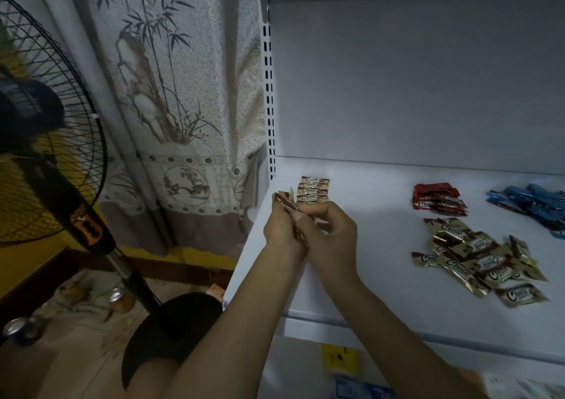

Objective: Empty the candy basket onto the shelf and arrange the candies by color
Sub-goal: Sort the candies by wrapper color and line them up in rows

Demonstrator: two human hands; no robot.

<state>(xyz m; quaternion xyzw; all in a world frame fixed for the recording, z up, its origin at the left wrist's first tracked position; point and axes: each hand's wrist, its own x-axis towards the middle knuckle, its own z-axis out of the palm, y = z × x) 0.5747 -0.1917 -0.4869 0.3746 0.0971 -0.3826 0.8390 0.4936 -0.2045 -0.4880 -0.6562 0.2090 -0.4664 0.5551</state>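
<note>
On the white shelf (367, 246), a neat column of gold-and-brown Choco candies (313, 189) lies at the far left. Just in front of it my left hand (282, 230) grips a small bunch of the same gold candies (286, 204) on edge. My right hand (331, 230) pinches that bunch from the right side. A loose heap of gold candies (480, 261) lies to the right. Behind that heap sits a pile of red candies (437, 200), and a pile of blue candies (532, 204) lies at the far right. No basket is in view.
A black standing fan (46, 142) stands at the left beside a bamboo-print curtain (183, 93). The slotted shelf upright (267, 93) marks the shelf's left end. Cans (119, 298) lie on the floor below. A yellow price tag (339, 357) hangs on the shelf's front edge.
</note>
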